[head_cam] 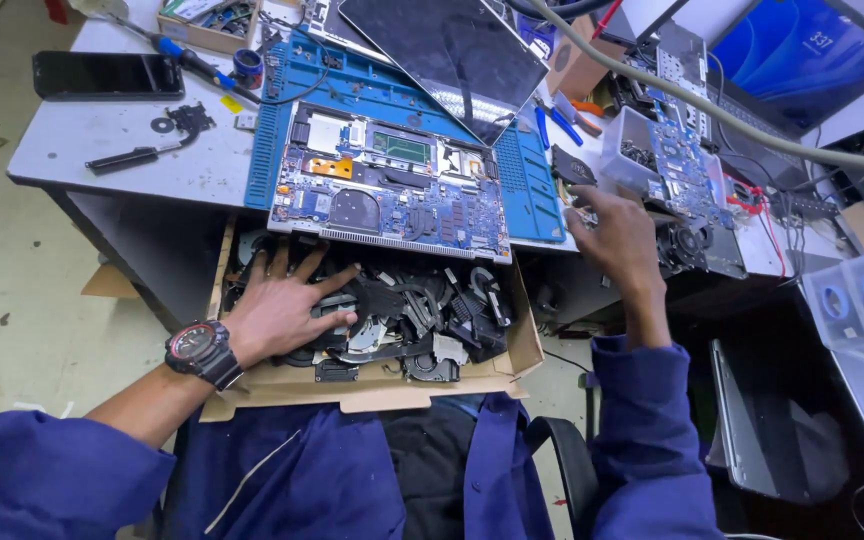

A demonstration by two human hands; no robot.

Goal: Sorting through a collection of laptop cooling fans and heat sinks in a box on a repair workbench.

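From the head view I look down on my two hands and a crowded bench (pixel 102 150). My left hand (pixel 287 310) lies flat, fingers spread and released, palm down on a heap of black cooling fans and heat pipes (pixel 422 320) that fills an open cardboard box (pixel 372 388) resting on my lap, its far edge tucked under the bench edge. The hand presses on the left part of the heap; it clasps nothing. A black watch with a red rim (pixel 202 350) sits on that wrist, and blue sleeves cover both arms.

My right hand (pixel 617 235) reaches out to the right end of the bench, fingers curled loosely around a small dark part (pixel 572 168) at the bench edge. I cannot tell whether the grip is truly clenched on it or only touching, since the hand's back hides the fingertips.

Between the hands, an opened laptop base (pixel 392 195) with its blue circuit board bared lies on a blue work mat (pixel 527 185), overhanging the box just above the heap. Its dark screen (pixel 447 50) leans back behind it. To the right of my right hand lies a second blue circuit board (pixel 687 160), beside a clear plastic tub (pixel 627 150). Far left on the bench lies a black phone (pixel 102 75), with a blue-handled screwdriver (pixel 187 60) near it.
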